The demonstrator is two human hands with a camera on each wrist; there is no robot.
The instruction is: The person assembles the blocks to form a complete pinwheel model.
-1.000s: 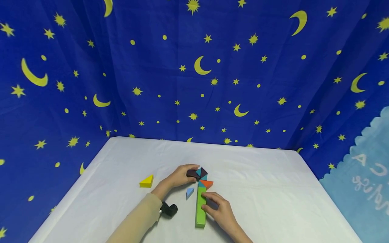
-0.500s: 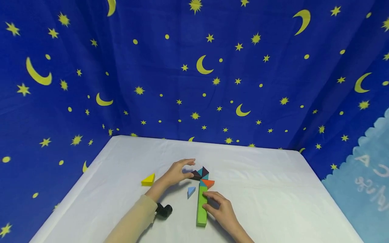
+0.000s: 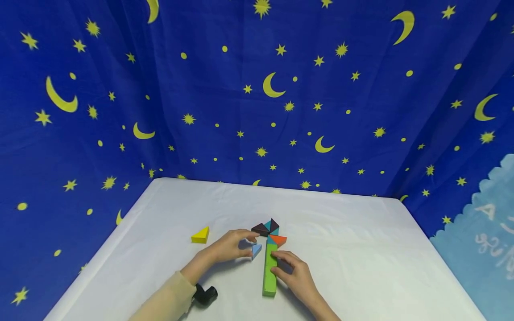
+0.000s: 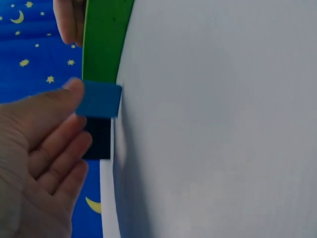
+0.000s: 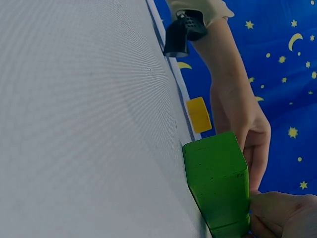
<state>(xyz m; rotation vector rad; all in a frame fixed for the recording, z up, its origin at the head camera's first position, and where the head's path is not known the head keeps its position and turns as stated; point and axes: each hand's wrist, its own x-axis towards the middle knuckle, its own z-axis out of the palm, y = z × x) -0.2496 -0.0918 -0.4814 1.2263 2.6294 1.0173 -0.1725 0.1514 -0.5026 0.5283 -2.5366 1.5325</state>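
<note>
My left hand is at a light blue triangular block, its thumb at the block's left side and its fingertips just beyond. In the left wrist view the thumb is against the edge of the blue block. My right hand rests thumb and forefinger along the right side of a long green block. Past the green block's far end lie a teal triangle, an orange triangle and a fan of dark brown and teal triangles.
A yellow triangular block lies to the left on the white table. A black device is attached near the left sleeve. Blue star-and-moon cloth hangs behind and at both sides.
My left hand has let go of the dark brown triangle, lifted away, and come back nearer to the light blue triangle. My right hand stays at the green block.
</note>
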